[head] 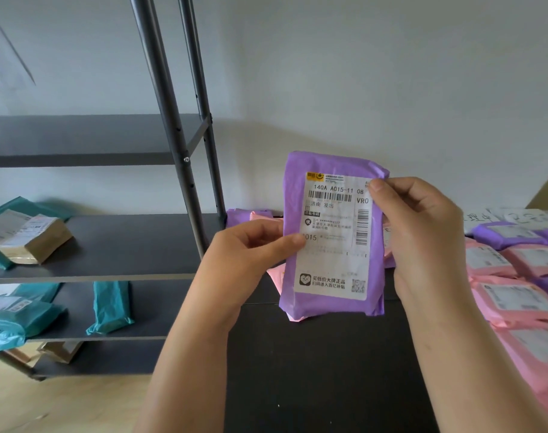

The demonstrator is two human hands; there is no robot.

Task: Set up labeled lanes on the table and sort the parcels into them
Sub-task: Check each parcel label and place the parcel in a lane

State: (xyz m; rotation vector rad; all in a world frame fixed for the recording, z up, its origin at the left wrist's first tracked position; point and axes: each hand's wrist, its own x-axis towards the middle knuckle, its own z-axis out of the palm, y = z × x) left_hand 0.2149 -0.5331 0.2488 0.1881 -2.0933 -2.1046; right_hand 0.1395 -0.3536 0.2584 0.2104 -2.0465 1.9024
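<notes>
Pale grey wall (360, 73) fills the upper half of the frame, and under it a dark table (313, 370) runs across the lower centre and right. Standing at it, a person holds 1 purple parcel (332, 232) upright in the middle of the frame, lifted off the tabletop with its white label (325, 270) facing them; the top line reads 140A A015-11 08. Their left hand (247, 245) grips the parcel's left edge, thumb (293, 240) laid across the front onto the label's margin, the other fingers tucked behind. Their right hand (422, 226) holds the right edge higher up, thumb pressed on the label's upper right corner and fingers curled round the back. Along the right side of the frame the table is packed with pink parcels (513, 301), label side up, with a few purple parcels (504, 234) beyond them. White sheets (522, 217) bearing handwriting lie at the far right; I cannot read them. Behind the held parcel, against the wall, a pink packet (260, 215) and a purple packet (238, 215) peek out. On the left stands a dark metal shelf rack (125, 242), carrying teal parcels (111, 307) on 2 levels and a brown box (35, 239) near the left edge. Light wooden floor (63, 401) shows at lower left.
</notes>
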